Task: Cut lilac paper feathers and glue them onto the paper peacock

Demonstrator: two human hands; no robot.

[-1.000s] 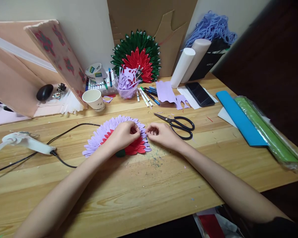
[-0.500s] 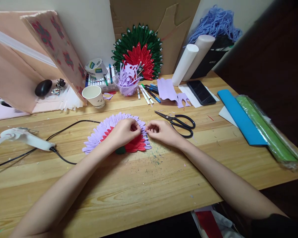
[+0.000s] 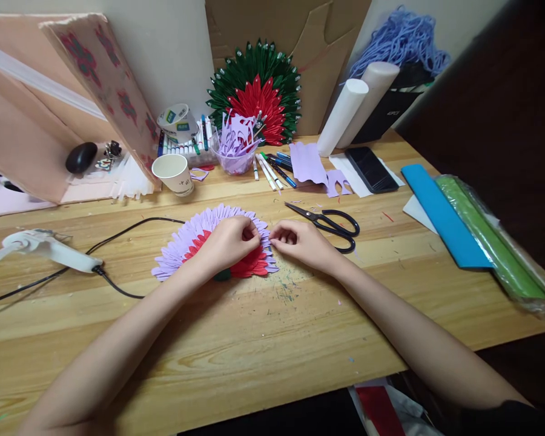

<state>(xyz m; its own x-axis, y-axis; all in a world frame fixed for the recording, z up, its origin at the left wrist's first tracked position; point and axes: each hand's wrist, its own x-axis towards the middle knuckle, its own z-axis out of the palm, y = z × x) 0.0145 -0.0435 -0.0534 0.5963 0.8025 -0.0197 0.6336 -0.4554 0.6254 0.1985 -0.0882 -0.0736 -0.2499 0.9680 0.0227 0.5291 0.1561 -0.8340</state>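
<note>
Head view forward-down over table [image 3: 236,339]

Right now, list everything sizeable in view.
Flat fan: 1, purple/red, centre
Scissors: 1, black, right
Corded tool: 1, white, left
Upright fan: 1, green/red, back
Cardboard: 1, brown, back
Cup: 1, white, back
Printed container: 1, white, back
Boxed markers: many, white, back
Scrap bowl: 1, clear, back
Loose pens: several, mixed, back
Paper pieces: several, purple, back
Phone: 1, black, right
Rolls: 2, white, right
Cords: many, blue, right
Bag: 1, black, right
Strip: 1, blue, right
Packet: 1, green, right
Oval object: 1, black, left
Panels: several, pink, left
Table: 1, wooden, beneath
Left hand: 1, over flat fan
Right hand: 1, beside flat fan
</note>
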